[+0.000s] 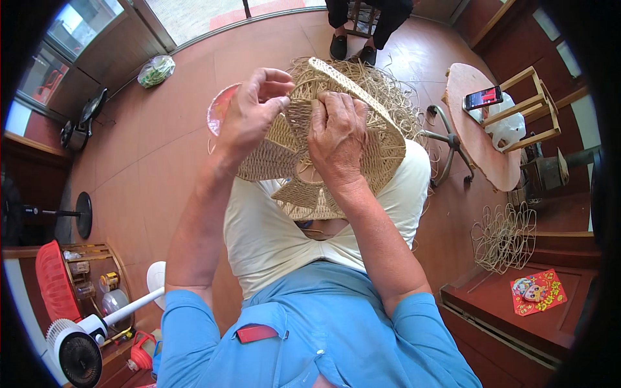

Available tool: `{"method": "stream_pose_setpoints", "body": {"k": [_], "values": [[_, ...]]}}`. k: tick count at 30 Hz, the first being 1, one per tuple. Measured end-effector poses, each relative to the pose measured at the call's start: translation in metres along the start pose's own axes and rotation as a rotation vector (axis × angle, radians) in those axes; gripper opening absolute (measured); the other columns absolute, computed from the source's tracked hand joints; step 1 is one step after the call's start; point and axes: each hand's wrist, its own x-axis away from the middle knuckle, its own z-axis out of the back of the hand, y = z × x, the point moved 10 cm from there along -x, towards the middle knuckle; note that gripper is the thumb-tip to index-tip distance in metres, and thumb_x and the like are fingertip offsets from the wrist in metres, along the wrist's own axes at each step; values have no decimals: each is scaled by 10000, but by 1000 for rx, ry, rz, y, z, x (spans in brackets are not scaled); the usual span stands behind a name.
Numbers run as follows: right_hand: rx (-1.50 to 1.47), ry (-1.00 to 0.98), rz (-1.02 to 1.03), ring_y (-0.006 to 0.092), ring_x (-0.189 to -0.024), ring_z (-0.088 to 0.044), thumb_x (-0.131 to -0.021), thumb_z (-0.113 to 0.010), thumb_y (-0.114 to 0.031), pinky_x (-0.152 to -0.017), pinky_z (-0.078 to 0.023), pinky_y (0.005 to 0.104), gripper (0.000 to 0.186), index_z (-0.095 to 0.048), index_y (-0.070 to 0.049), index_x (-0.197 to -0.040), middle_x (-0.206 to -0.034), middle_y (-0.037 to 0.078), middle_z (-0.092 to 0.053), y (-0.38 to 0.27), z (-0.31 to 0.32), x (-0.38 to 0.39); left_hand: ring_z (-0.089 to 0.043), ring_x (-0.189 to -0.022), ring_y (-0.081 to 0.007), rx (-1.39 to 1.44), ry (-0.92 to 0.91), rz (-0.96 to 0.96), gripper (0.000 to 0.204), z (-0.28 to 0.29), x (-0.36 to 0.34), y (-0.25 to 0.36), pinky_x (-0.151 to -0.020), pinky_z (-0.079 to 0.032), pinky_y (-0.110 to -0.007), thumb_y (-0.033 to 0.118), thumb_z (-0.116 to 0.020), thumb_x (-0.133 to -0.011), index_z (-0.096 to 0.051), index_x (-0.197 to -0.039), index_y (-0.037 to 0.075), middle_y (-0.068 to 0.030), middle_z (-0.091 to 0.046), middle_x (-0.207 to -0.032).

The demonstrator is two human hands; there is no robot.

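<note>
My left hand (259,110) is raised at the upper left of a woven straw piece (381,168), its fingers loosely curved and apart, thumb near the weave. My right hand (336,136) grips the middle of the piece, fingers curled over a woven section. The piece has several flat, tightly woven panels around a small opening and a thick pale rim; it rests across my lap on cream trousers (252,239). Loose fibre strands (381,84) bunch along its far side. Part of a pink round item (220,107) shows behind my left hand.
Someone's dark-trousered legs (375,19) are ahead. At right stand an oval board (466,81) with phone (482,98) and wooden frame (530,139), a chair base (453,142) and coiled cane (501,239). Fans (77,352) and a red basket (55,278) are at left.
</note>
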Motion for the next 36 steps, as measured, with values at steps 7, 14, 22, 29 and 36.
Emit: {"method": "stream_pose_setpoints", "body": {"k": [7,14,22,29,36], "values": [[2,-19,-9,346,-1015,-620,-1030,-668,-121,-975,-473,470,112,-744,-43,-1055,-1018,129,-713,0,0,2,-671,-995,-308,-651,411,-442,157,-13,46,51,-917,-550,-456,91,-824,-934,-784,-1085,80,-101,-688,-998],[-11,-13,-8,344,-1009,-620,-1038,-660,-122,-972,-470,469,113,-739,-44,-1057,-1012,131,-707,-1,2,1,-675,-1023,-314,-618,372,-388,112,-13,37,46,-920,-549,-461,74,-809,-929,-772,-1034,62,-102,-692,-1004],[-7,-7,19,342,-978,-625,-1040,-656,-119,-958,-469,472,97,-720,-50,-1018,-985,131,-699,-2,2,1,-707,-992,-297,-693,263,-441,121,-24,29,55,-880,-570,-440,41,-805,-921,-764,-1035,38,-111,-707,-986],[-1,0,31,351,-982,-622,-1038,-654,-127,-956,-476,477,101,-714,-50,-1010,-981,134,-693,-2,3,2,-682,-1032,-342,-742,318,-427,112,-20,39,55,-924,-557,-477,60,-781,-953,-740,-1056,49,-129,-686,-1053],[34,-59,-14,358,-1024,-611,-967,-639,-88,-956,-504,493,121,-701,-54,-1065,-1044,155,-668,5,-2,5,-701,-1029,-342,-725,337,-406,108,-26,40,56,-922,-555,-479,66,-759,-980,-773,-1086,51,-143,-706,-1046]]}}
